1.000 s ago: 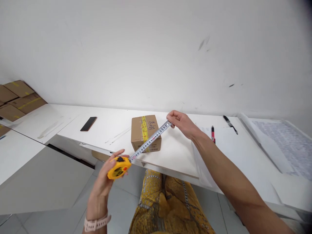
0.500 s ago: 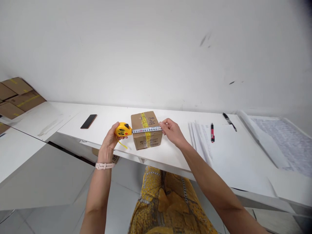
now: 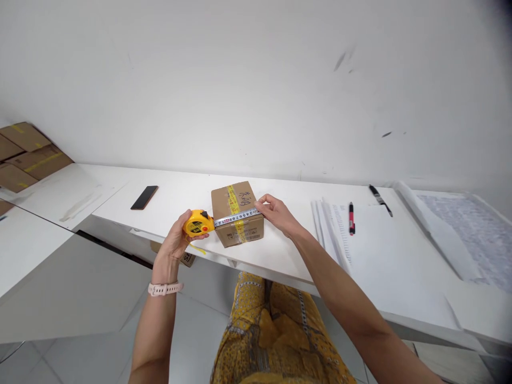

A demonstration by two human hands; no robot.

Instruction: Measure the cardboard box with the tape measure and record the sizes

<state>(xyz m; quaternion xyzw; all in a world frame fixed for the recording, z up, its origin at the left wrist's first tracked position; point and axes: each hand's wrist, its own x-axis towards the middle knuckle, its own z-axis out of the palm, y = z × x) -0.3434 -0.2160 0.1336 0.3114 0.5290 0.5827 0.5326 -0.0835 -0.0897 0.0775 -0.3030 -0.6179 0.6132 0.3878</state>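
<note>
My left hand (image 3: 176, 234) is wrapped round the yellow case of a tape measure (image 3: 199, 223), just left of a small cardboard box (image 3: 224, 202). The white blade, with black numbers and a red 10, runs across the box's top near its front edge. At the box's right edge, my right hand (image 3: 276, 212) pinches the blade's end between thumb and fingers. Yellow printed tape crosses the box's top and runs down its front, and dark handwriting marks the top. A yellow strap hangs below the tape measure.
A dark phone (image 3: 144, 198) lies left on the white table (image 3: 188, 188). To the right are stacked papers (image 3: 330, 234), a red pen (image 3: 351, 218), a black marker (image 3: 380, 199) and a plastic-covered sheet (image 3: 468, 229). Taped cartons (image 3: 38, 157) sit far left, and a wall stands behind.
The box has shifted slightly left and turned a little. Both hands have moved slightly left with the tape measure, whose blade now slants more, its right end higher.
</note>
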